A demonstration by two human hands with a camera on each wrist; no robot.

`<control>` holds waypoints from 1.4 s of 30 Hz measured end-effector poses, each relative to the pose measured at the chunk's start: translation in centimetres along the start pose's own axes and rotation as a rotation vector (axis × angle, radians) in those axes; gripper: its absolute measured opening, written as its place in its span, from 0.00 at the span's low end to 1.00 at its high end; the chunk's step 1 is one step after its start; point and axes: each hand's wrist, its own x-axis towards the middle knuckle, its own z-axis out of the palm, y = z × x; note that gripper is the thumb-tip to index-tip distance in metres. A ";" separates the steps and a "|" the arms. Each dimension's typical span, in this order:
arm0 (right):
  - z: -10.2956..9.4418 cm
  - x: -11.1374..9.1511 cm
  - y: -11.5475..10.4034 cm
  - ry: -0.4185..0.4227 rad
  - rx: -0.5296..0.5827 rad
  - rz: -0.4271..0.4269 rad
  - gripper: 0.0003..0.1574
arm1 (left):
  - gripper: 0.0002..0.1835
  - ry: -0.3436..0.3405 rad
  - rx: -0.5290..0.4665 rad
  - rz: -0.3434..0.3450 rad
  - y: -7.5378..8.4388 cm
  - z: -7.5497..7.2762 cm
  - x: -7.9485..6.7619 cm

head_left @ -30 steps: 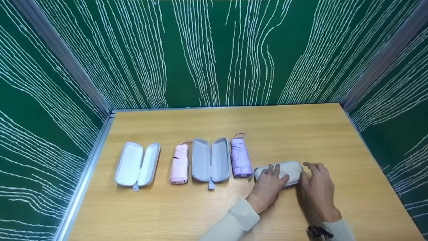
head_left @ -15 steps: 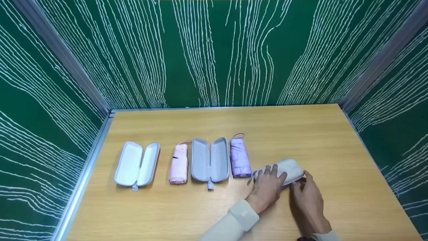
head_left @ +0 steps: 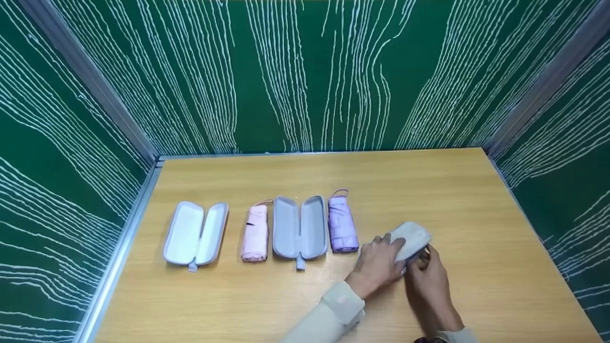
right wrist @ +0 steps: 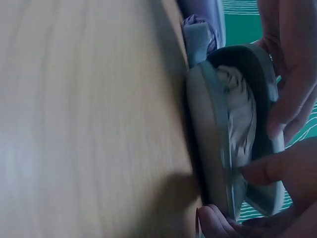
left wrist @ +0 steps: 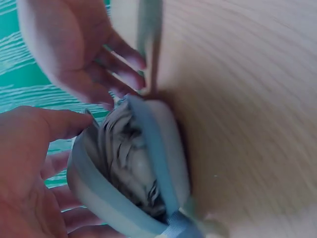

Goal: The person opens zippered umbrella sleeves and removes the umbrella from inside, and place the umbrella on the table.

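Observation:
A pale hard-shell case (head_left: 411, 234) is tilted between my hands at the right of the table. In the left wrist view the case (left wrist: 172, 144) gapes part-way, and folded beige fabric (left wrist: 136, 161) fills it. My left hand (head_left: 379, 259) grips its upper shell from the left, thumb along the rim. At the right end my right hand (head_left: 431, 281) curls round the case; in the right wrist view this hand (right wrist: 292, 178) has its thumb in the gap by the fabric (right wrist: 240, 111) and a finger at the lower corner. A ribbon tab (left wrist: 182, 225) hangs at the near end.
Left of the hands lies a folded purple umbrella (head_left: 342, 226), beside an open grey case (head_left: 313, 228). Further left are a folded pink umbrella (head_left: 256, 233) and an open white-lined case (head_left: 184, 233). Green walls with white lines edge the wooden table (head_left: 405, 181).
The case has turned and tilted, its right end swinging up and away. My right hand has moved left and in under its near edge; my left hand has curled further over the shell.

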 end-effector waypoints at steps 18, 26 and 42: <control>-0.7 0.7 0.0 -0.149 0.389 0.143 0.35 | 0.25 -0.061 -0.809 -0.324 -2.7 -1.7 -0.4; -0.9 1.0 0.5 -0.124 0.359 0.125 0.29 | 0.21 -0.007 -1.109 -0.377 -3.3 -1.0 -0.9; -2.2 1.9 1.7 -0.019 0.127 -0.003 0.25 | 0.22 0.089 -1.527 -0.477 -2.8 1.0 -1.5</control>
